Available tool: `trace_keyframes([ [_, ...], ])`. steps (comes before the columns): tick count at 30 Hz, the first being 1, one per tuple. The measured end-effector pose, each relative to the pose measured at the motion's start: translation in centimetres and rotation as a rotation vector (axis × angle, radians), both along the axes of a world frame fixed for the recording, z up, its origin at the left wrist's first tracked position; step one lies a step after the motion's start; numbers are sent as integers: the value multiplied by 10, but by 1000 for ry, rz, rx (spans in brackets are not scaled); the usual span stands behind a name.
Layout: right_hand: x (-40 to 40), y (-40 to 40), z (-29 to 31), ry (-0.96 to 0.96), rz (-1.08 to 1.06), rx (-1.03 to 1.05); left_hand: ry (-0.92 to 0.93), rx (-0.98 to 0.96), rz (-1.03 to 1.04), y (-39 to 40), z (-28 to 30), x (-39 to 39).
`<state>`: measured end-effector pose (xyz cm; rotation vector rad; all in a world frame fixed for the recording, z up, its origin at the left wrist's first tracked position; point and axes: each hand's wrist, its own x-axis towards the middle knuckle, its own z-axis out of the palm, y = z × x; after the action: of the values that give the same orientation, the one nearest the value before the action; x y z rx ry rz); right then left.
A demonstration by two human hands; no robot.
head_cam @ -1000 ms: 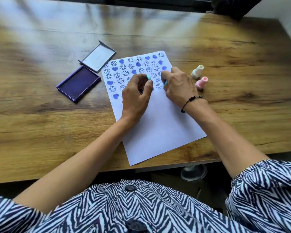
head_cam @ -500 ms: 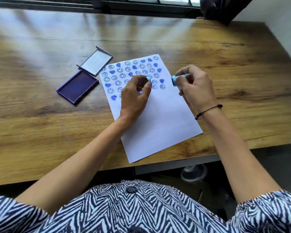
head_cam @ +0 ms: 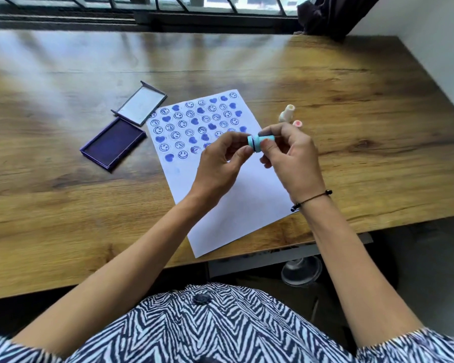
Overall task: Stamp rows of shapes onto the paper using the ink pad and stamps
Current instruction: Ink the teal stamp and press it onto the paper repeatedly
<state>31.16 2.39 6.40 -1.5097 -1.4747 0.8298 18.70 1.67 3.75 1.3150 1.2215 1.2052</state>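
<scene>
Both of my hands meet above the white paper (head_cam: 236, 205), holding a teal stamp (head_cam: 260, 142) sideways between them. My right hand (head_cam: 291, 166) pinches its body, and the fingertips of my left hand (head_cam: 220, 166) grip its ringed left end. Several rows of blue smiley faces and hearts fill the top half of the sheet, and my hands hide a few prints. The open purple ink pad (head_cam: 113, 142) lies to the left of the paper, with its lid (head_cam: 142, 106) folded back behind it.
A cream stamp (head_cam: 286, 113) and a pink stamp (head_cam: 297, 123) lie on the wooden table (head_cam: 378, 140) just right of the paper, behind my right hand. A window frame runs along the table's far edge. The paper's lower corner overhangs the near edge.
My right hand lifted its teal stamp off the paper and swung back toward the middle. My left hand rose off the sheet to meet it, and both now hold the stamp together.
</scene>
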Motion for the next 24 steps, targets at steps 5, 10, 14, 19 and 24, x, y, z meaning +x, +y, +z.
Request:
trace_keyframes([
  [5, 3, -9, 1, -114, -38, 85, 30, 18, -8, -1, 3, 7],
  [10, 5, -10, 4, -220, -6, 161, 16, 10, -12, 1, 6, 11],
  [14, 3, 11, 13, -248, 55, 160, -56, -7, 14, 17, 11, 6],
  [19, -18, 86, 31, -413, 150, 185, -257, -120, 254, 54, 19, -2],
  [24, -69, 166, 18, -640, 295, 158, -310, -123, 376, 62, 10, -22],
])
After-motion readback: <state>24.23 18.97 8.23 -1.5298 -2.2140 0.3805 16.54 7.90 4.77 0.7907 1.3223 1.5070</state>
